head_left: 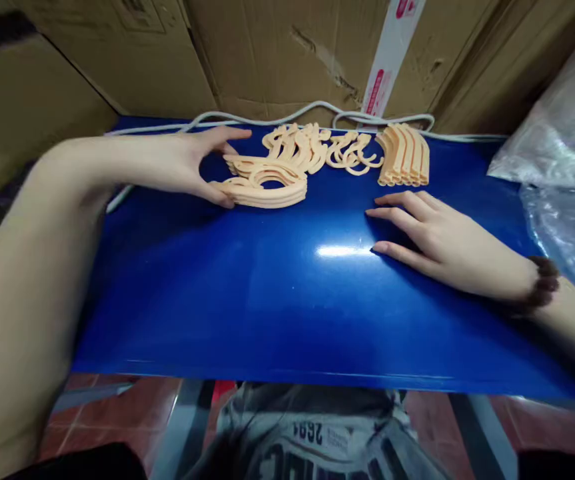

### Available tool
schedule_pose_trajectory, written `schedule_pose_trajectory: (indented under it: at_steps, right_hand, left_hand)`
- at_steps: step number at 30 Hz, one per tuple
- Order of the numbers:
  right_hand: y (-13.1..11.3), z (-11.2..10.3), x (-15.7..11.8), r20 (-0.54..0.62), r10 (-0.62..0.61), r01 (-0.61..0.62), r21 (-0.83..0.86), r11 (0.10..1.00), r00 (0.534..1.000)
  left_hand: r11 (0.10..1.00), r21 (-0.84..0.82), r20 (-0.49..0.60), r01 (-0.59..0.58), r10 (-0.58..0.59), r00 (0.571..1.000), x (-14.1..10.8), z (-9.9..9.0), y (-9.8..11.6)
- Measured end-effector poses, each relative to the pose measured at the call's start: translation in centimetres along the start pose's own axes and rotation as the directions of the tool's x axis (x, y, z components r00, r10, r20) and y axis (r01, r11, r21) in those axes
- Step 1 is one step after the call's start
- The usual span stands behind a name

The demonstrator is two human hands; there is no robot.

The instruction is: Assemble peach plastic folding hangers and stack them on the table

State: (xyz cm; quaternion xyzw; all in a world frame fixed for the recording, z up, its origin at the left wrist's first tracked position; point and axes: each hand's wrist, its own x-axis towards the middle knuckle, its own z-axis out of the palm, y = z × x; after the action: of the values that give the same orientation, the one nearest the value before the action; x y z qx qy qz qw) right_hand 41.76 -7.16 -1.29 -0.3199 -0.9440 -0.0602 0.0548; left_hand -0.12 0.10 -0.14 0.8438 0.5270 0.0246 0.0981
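At the back left of the blue table (267, 287), my left hand (192, 160) reaches round the left end of a stack of curved beige plastic pieces (272, 195). The thumb presses on the near side, and the other fingers reach over the far side, with the index finger stretched out. The pieces resemble clothes hanger parts. Behind the stack lies a pile of short beige arm-like pieces (297, 143). My right hand (432, 237) rests palm down on the tabletop, fingers spread and holding nothing. Beyond its fingertips stands a neat row of beige curved arms (404, 157).
Loose beige hooks (352, 152) lie between the two piles of arms. A white cable (267, 123) runs along the back edge, against cardboard boxes (287, 60). Clear plastic bags (557, 140) cover the right end of the table.
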Motion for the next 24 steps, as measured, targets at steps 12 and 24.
schedule_pose_trajectory:
  at_steps: [12, 24]
  right_hand:
    - [-0.2, 0.0, 0.1, -0.002, -0.005, 0.005, -0.016, 1.000, 1.000]
    - [-0.2, 0.0, 0.2, -0.009, -0.011, 0.011, -0.019, 1.000, 1.000]
  left_hand:
    - [0.999, 0.039, -0.051, -0.037, 0.039, 0.998, 0.5, 0.6, -1.1]
    - [0.984, 0.078, -0.129, -0.163, 0.172, 0.977, 0.6, 0.9, -1.0]
